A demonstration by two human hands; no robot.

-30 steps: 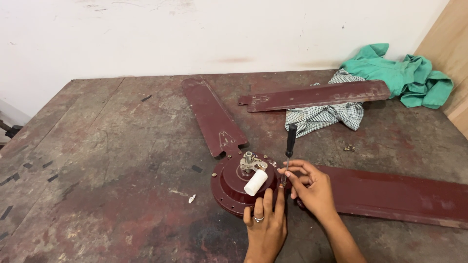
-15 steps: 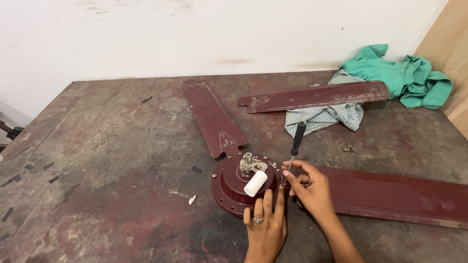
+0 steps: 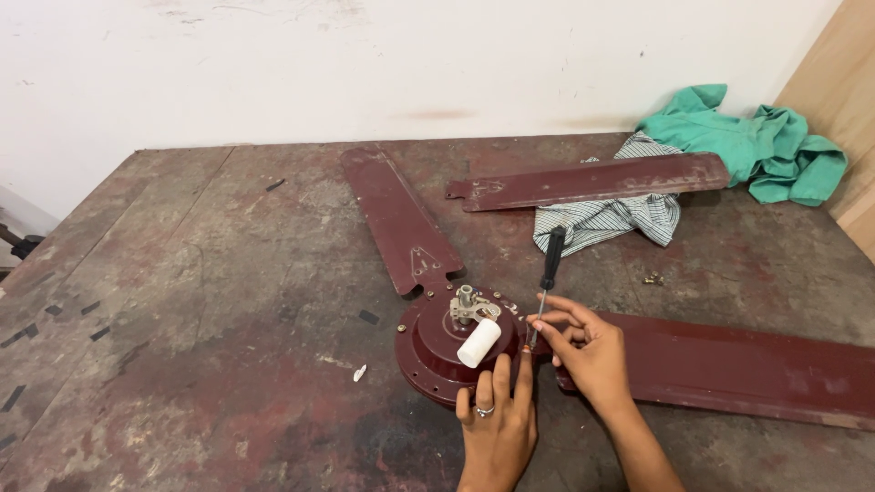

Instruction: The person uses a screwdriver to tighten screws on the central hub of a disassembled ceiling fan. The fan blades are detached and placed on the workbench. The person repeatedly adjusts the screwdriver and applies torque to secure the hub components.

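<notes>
- The step in hand, as I judge it, is the work on a screw where the fan blade (image 3: 729, 364) joins the round motor housing (image 3: 437, 351); the screwdriver (image 3: 544, 287) stands nearly upright with its tip down at the rim of the housing, at about 3 o'clock from the housing's centre.
- The right hand (image 3: 588, 351) has its fingers closed lightly around the thin metal shaft, low down, not on the black handle; the handle stands free above the hand, toward 12 o'clock.
- The left hand (image 3: 497, 424) lies flat at 6 o'clock of the housing; its fingers are stretched out and hold nothing; the index fingertip touches the rim just beside the screwdriver's tip.
- The screw itself is too small to see; I cannot tell if the tip sits in its slot.
- The next move, in my opinion, calls for a grip higher, on the handle, and for a steady press down while the left hand keeps the housing from turning.
- A white cylinder (image 3: 478, 343) rests on the housing, near the metal shaft (image 3: 465, 305) in the centre.
- Two loose blades lie at 11 and 1 o'clock; small screws (image 3: 653, 278) lie apart at 2 o'clock, near the striped cloth (image 3: 606, 219).
</notes>
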